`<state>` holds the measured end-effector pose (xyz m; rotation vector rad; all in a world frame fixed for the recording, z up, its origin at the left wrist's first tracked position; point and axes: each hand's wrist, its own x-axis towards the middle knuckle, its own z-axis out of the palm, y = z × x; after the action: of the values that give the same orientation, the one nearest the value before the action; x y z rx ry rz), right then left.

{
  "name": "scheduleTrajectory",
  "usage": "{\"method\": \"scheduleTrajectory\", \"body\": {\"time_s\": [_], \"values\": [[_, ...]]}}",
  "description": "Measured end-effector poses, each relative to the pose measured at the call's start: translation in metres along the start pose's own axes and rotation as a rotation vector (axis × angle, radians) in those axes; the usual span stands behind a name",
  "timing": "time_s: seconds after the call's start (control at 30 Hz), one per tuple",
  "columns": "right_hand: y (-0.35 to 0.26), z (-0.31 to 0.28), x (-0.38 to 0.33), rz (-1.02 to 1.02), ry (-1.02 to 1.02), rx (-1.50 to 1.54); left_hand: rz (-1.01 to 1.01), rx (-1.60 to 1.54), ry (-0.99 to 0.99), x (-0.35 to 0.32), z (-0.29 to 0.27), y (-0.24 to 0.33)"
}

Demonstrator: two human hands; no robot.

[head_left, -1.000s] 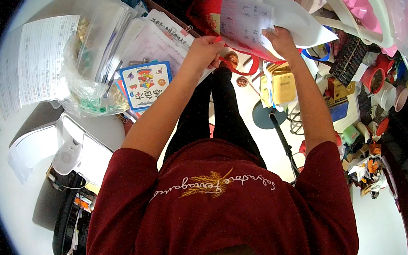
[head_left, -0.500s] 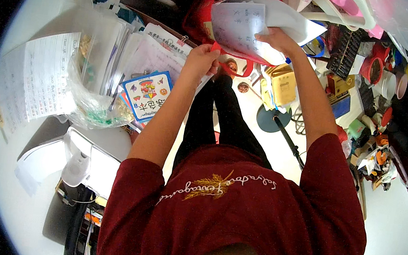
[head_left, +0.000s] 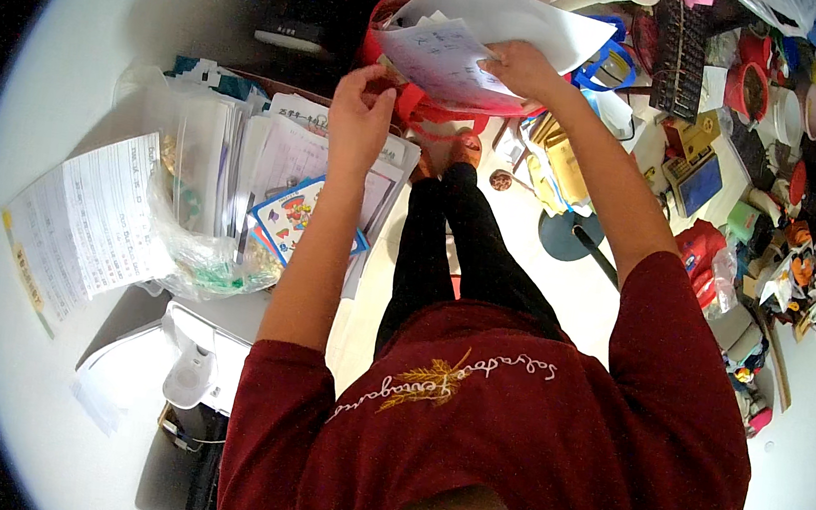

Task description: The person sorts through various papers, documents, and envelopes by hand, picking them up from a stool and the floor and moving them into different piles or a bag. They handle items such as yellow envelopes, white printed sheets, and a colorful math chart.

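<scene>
Above cluttered floor, right hand [head_left: 518,66] grips papers [head_left: 441,57].

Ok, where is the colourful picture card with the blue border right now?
In the head view the picture card lies left of centre on the stack of papers, just beside the person's left forearm and right of the clear plastic bag.

Bright even daylight, soft shadows, strong fisheye bending, black vignette corners.
</scene>
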<state>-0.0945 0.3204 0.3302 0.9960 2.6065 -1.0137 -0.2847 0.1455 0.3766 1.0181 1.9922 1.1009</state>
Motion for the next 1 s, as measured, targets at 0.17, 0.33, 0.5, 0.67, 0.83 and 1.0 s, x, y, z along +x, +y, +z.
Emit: {"method": "scheduleTrajectory", "body": {"time_s": [0.17,0.33,0.5,0.67,0.83,1.0], "values": [[0.022,0.019,0.003,-0.116,0.162,0.004,0.372,0.276,-0.081,0.05,0.006,0.015],[0.01,0.001,0.0,-0.136,0.217,-0.028,0.283,0.545,-0.218,0.085,0.015,0.016],[0.005,0.0,-0.009,0.008,0.312,-0.022,0.217,0.673,-0.236,0.094,0.01,0.021],[0.013,0.001,-0.008,-0.005,0.384,-0.033,0.278,0.589,-0.162,0.09,0.011,0.013],[0.018,-0.002,-0.002,0.077,0.276,0.021,0.178,0.571,-0.106,0.09,0.009,0.015],[0.018,-0.003,-0.002,0.065,0.283,0.055,0.239,0.555,-0.109,0.092,0.008,0.011]]}}
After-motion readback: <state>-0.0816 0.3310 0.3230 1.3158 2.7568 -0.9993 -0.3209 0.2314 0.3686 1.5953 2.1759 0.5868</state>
